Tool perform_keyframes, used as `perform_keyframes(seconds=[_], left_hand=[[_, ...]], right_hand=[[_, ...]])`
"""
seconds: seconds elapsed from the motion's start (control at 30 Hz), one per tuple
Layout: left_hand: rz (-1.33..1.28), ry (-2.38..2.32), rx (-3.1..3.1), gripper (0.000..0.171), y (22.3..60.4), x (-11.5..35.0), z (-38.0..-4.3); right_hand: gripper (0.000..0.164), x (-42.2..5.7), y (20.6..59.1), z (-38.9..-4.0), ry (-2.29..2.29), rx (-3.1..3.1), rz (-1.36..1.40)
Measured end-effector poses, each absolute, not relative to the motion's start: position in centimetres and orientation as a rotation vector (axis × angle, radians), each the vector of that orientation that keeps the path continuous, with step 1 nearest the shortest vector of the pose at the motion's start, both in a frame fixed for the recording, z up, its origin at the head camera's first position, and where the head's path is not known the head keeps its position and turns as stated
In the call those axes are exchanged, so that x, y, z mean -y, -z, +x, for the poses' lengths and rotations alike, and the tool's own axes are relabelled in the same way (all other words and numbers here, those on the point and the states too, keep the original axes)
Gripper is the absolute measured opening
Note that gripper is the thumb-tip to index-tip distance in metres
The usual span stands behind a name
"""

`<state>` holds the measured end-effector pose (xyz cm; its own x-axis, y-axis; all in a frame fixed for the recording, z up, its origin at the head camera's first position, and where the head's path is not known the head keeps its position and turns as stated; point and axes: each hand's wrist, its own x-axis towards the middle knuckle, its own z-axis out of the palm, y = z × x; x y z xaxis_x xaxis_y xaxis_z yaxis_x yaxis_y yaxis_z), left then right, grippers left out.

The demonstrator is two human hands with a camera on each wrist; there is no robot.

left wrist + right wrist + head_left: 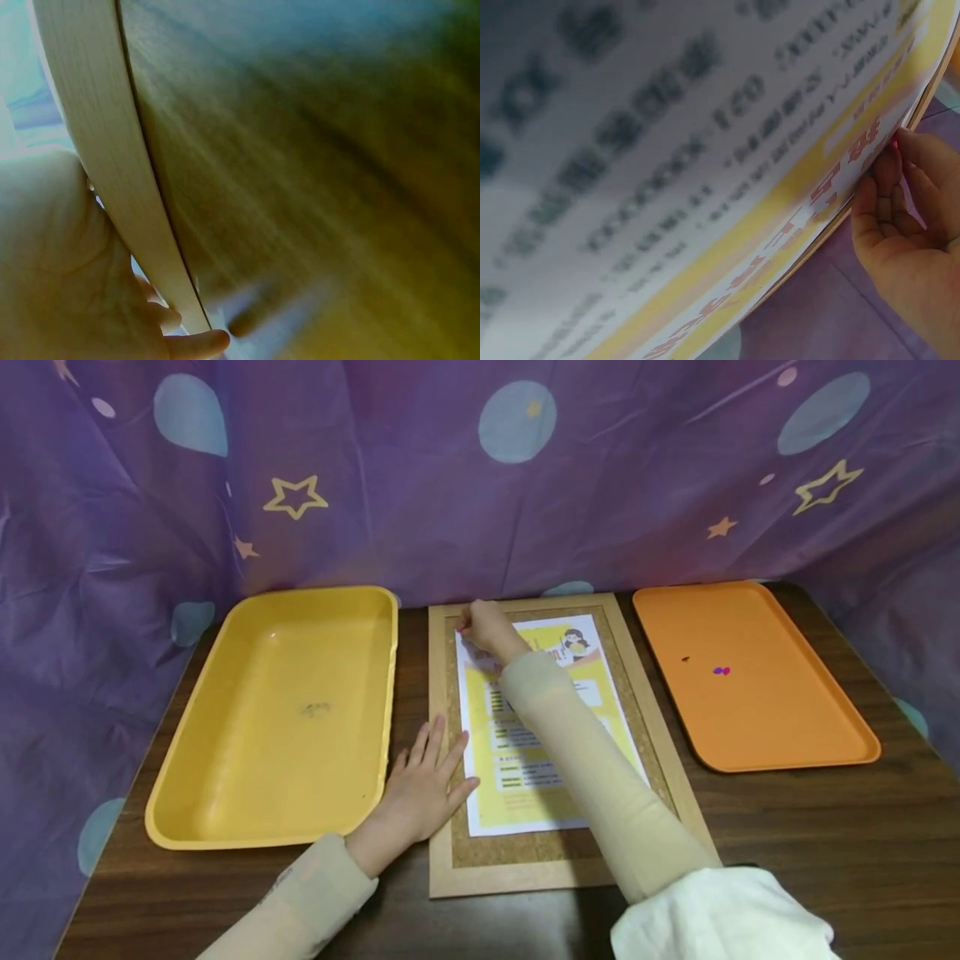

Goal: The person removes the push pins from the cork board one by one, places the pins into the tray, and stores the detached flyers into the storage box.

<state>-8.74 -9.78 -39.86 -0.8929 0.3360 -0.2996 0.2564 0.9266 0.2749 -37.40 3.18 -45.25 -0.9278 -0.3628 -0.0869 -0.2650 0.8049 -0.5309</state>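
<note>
A framed cork board point(480, 853) lies on the table with a yellow-and-white printed poster point(483, 814) on it. At the poster's top left corner my right hand point(491, 628) pinches a small pink push pin point(461, 631) between thumb and fingers. Its pink colour also shows between the fingertips point(885, 169) in the right wrist view; the point is hidden. My left hand point(420, 793) rests with fingers spread on the left side of the wooden frame point(120, 142), its fingertips reaching to the poster's left edge. The right forearm covers part of the poster.
Left of the board stands a deep yellow tray point(247, 760). On the right, a flat orange tray point(780, 727) holds a few small purple and pink pins point(722, 671) and a tiny dark piece point(686, 659). A purple patterned cloth point(420, 485) hangs behind the table.
</note>
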Motion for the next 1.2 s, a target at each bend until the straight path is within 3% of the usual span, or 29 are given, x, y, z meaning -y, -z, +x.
perform_keyframes(seconds=[0.17, 0.27, 1.03, 1.2], left_hand=[[0.435, -0.33, -2.744, 0.064, 39.8, 9.8, -8.8], [0.437, -0.333, -2.746, 0.064, 39.8, 9.8, -8.7], [0.44, -0.316, -2.753, 0.064, 39.8, 9.6, -8.8], [0.432, -0.315, -2.746, 0.064, 39.8, 9.7, -8.8]], right_hand=[[0.009, -2.6, 39.2, -32.6, 0.71, -2.807, -0.431], [0.009, -2.4, 38.1, -31.3, 0.681, -2.842, -0.442], [0.007, -3.8, 38.1, -30.9, 1.101, -2.615, -0.3], [0.021, -4.9, 39.0, -31.9, 1.335, -2.487, -0.194]])
